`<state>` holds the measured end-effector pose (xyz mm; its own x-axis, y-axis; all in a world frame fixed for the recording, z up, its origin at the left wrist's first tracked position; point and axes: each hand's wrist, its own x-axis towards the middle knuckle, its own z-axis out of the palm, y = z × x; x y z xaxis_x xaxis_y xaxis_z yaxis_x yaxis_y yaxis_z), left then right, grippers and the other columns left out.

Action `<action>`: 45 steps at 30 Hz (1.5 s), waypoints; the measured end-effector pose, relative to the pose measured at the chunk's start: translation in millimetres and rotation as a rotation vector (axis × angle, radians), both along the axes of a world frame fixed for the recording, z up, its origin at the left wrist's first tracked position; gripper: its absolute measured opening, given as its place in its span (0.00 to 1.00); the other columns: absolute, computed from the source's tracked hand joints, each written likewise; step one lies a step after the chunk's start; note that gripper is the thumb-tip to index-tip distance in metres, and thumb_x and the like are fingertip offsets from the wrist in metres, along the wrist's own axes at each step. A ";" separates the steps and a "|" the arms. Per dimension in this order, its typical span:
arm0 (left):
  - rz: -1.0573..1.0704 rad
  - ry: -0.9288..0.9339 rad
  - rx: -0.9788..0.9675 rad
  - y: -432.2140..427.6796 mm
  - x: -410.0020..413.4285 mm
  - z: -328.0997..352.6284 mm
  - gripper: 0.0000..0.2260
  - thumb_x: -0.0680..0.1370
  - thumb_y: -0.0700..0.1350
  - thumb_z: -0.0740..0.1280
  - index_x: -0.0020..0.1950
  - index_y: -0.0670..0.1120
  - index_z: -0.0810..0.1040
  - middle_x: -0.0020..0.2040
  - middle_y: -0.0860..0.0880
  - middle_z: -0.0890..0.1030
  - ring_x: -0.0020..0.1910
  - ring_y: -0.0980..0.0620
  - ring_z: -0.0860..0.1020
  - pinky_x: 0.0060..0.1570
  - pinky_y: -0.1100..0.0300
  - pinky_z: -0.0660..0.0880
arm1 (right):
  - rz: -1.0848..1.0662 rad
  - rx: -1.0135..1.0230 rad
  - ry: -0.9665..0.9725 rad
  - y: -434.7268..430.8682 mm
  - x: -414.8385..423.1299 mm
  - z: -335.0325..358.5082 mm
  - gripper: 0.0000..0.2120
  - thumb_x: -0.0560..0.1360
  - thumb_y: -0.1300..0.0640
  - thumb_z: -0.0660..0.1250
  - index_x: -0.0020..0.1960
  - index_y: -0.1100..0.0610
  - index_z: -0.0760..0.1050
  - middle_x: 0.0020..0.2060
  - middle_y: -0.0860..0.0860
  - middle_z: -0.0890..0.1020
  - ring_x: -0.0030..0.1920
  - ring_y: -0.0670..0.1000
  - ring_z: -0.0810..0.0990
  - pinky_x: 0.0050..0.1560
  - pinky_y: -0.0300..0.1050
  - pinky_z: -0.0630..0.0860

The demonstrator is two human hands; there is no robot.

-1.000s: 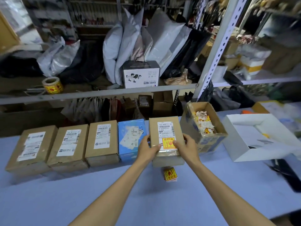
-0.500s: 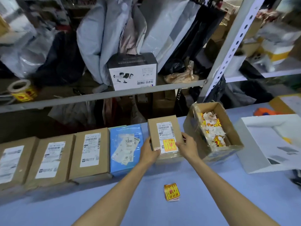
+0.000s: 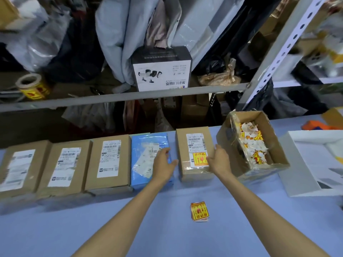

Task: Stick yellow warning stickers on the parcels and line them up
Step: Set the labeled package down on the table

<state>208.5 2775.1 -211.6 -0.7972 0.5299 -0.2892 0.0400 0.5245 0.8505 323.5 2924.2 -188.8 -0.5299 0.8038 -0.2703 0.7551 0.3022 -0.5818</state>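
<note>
Left hand (image 3: 164, 165) hovers left of the box (image 3: 194, 145), right hand (image 3: 220, 161) at its right edge. Both are loose-fingered, holding nothing.

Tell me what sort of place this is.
Probably a parcel packing or dispatch room in a small warehouse: labelled parcels lined up on a blue table, metal shelving crammed with grey mailer bags, and a stack of yellow warning stickers lying on the table.
</note>
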 end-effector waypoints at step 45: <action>0.086 -0.172 -0.188 -210.3 93.0 -15.1 0.29 0.66 0.47 0.76 0.61 0.48 0.64 0.60 0.43 0.74 0.59 0.44 0.75 0.58 0.49 0.74 | 0.263 -0.397 -0.011 -201.2 79.5 -39.7 0.54 0.61 0.50 0.79 0.76 0.44 0.49 0.60 0.54 0.78 0.57 0.56 0.78 0.58 0.54 0.77</action>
<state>301.5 2564.8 -226.7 -0.7676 0.3868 -0.5110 -0.1478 0.6691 0.7284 403.0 2723.0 -228.5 -0.6969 0.4759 -0.5365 0.6896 0.2395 -0.6834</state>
